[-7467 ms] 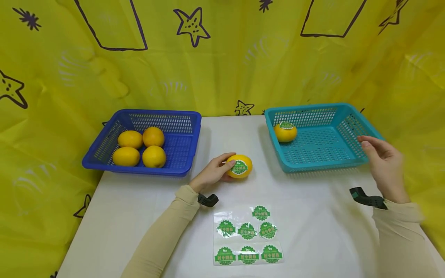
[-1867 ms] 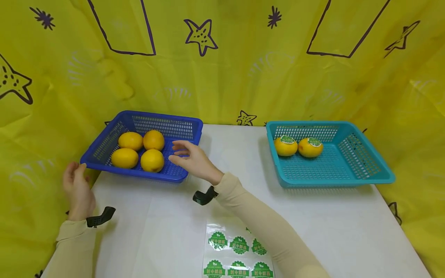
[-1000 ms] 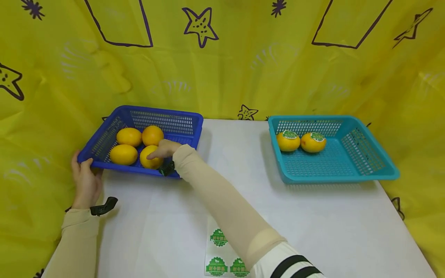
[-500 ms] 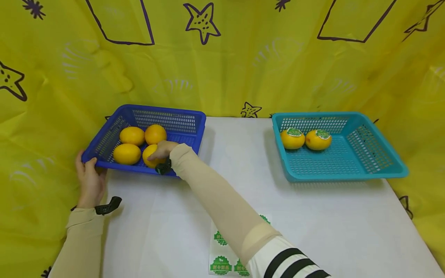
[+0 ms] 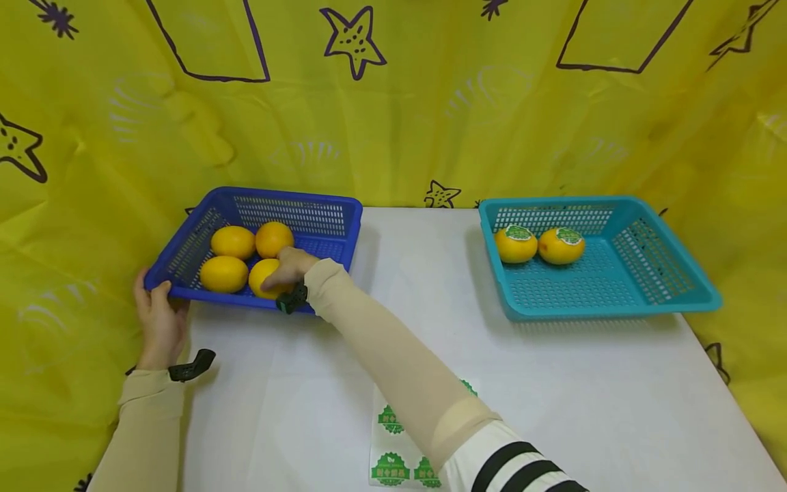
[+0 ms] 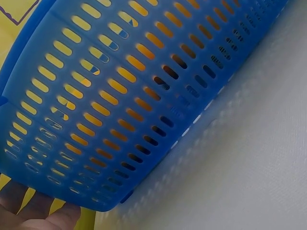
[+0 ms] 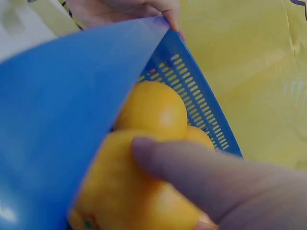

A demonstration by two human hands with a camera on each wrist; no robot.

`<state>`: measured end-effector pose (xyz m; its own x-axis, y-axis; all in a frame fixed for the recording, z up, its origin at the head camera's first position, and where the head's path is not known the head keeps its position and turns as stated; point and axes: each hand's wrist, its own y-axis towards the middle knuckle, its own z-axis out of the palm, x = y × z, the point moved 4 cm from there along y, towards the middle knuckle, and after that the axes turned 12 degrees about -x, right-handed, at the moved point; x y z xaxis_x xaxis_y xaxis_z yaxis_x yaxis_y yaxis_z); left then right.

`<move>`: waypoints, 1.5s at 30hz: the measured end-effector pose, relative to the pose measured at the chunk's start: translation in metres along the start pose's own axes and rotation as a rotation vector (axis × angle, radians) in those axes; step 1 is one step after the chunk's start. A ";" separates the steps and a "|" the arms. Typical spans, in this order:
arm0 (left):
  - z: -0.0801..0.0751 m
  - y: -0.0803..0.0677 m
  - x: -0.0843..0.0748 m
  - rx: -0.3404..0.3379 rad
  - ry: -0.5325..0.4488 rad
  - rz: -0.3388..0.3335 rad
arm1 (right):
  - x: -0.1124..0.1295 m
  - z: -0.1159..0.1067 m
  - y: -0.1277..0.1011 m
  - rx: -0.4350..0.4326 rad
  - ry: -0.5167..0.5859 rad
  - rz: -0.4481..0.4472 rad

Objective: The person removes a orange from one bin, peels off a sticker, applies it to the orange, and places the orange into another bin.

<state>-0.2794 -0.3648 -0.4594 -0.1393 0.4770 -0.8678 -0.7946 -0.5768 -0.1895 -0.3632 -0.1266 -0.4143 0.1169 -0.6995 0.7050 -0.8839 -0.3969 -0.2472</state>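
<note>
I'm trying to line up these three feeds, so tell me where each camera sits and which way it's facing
Head: worn on the head, looks forward and down at the table, the blue basket, the teal basket; shows both sleeved arms, left hand and right hand.
Left wrist: low beside the blue basket's slotted wall; fingertips show at the bottom.
Right wrist: looks along the right hand's finger into the blue basket, at the orange it grips.
Shared: all three views show the blue basket.

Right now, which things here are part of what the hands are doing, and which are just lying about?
In use:
right hand gripping an orange
left hand holding the blue basket

Lying about:
teal basket with two stickered oranges
sticker sheet
</note>
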 end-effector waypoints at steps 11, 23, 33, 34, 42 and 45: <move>0.000 0.002 -0.002 0.000 0.032 -0.006 | -0.008 -0.016 -0.007 -0.058 0.120 -0.125; 0.003 0.003 -0.007 -0.005 0.002 -0.010 | -0.009 -0.033 -0.036 -0.128 0.171 -0.252; 0.000 0.000 -0.008 0.004 -0.006 -0.005 | -0.025 -0.061 -0.084 -0.120 0.402 -0.403; 0.000 -0.001 -0.008 0.005 0.000 -0.004 | -0.029 -0.065 -0.090 -0.116 0.419 -0.418; -0.001 -0.004 -0.004 0.012 0.038 0.008 | -0.071 -0.088 -0.135 -0.089 0.547 -0.442; -0.001 -0.003 -0.002 0.013 0.036 0.010 | -0.091 -0.093 -0.147 -0.103 0.555 -0.424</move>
<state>-0.2758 -0.3648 -0.4578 -0.1256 0.4468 -0.8858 -0.8010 -0.5724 -0.1752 -0.2860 0.0513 -0.3803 0.2362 -0.0795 0.9685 -0.8550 -0.4905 0.1682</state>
